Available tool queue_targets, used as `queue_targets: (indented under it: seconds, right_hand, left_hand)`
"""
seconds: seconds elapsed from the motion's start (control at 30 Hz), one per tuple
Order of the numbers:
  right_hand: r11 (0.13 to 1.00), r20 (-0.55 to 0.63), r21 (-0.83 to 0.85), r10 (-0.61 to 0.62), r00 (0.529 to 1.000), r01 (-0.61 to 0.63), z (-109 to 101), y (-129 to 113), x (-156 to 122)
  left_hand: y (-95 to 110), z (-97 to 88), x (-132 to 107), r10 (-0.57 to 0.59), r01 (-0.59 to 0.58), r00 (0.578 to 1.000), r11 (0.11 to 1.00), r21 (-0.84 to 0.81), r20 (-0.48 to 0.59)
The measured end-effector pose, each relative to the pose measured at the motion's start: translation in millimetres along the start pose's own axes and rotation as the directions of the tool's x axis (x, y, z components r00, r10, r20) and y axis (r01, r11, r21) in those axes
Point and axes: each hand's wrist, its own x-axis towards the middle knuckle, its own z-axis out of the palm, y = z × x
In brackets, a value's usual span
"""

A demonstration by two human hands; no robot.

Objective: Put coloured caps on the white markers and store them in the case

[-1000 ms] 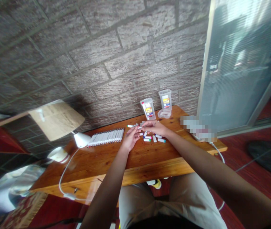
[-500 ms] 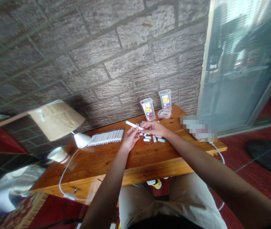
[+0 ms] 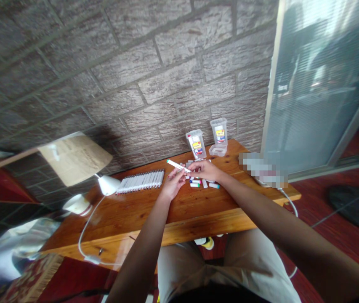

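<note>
Marker (image 3: 174, 164): white, green at its far tip; raised over the table, slanting between both hands, far tip up and to the left.
Left hand (image 3: 174, 184): pinching the marker between thumb and fingers, palm side partly turned up.
Right hand (image 3: 206, 170): thumb and fingers drawn together on the marker's lower end; the fingertips are too small to make out finely.
Short pieces (image 3: 205, 183): white, several with coloured ends in green, teal, purple and pink; scattered loosely under and beside the right hand, some partly hidden by it.
Marker row (image 3: 140, 181): many white markers side by side, left of the left hand, next to the lamp base (image 3: 107, 185).
Left tub (image 3: 199, 139): clear, standing near the wall (image 3: 135, 90) behind the hands, a white, red-ended item inside.
Right tub (image 3: 223, 122): clear, yellow label showing, with a clear lid (image 3: 218, 150) in front.
Cup (image 3: 77, 205): tilted, at the left of the table (image 3: 135, 214), near the lamp's white cable (image 3: 86, 221).
</note>
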Motion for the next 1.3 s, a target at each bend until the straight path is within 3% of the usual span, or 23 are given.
queue_targets:
  seconds: [0.37,0.83,1.07,1.2,1.3]
  right_hand:
    - [1.000,0.000,-0.020,-0.005,1.000,0.005,-0.1,0.3,-1.0]
    - [0.997,0.048,0.080,-0.002,0.999,-0.001,0.9,5.3,1.6]
    - [0.992,-0.072,0.127,-0.007,0.997,0.017,2.2,4.4,1.9]
    - [0.975,-0.171,0.221,0.061,0.983,-0.022,1.5,-1.4,1.8]
    - [0.947,-0.170,0.315,0.128,0.977,-0.069,0.0,-7.2,1.2]
  left_hand:
    - [1.8,2.1,-1.1,-0.007,0.007,1.000,1.000,-0.006,-0.018]
    - [-2.4,-1.6,1.4,0.022,-0.023,1.000,0.999,0.043,0.019]
    - [-3.3,-3.1,1.9,0.013,-0.013,1.000,0.998,0.057,0.009]
    - [-4.1,-3.3,2.3,0.013,-0.012,1.000,0.997,0.076,-0.014]
    - [-3.3,-1.5,1.2,0.012,-0.010,1.000,0.996,0.093,-0.019]
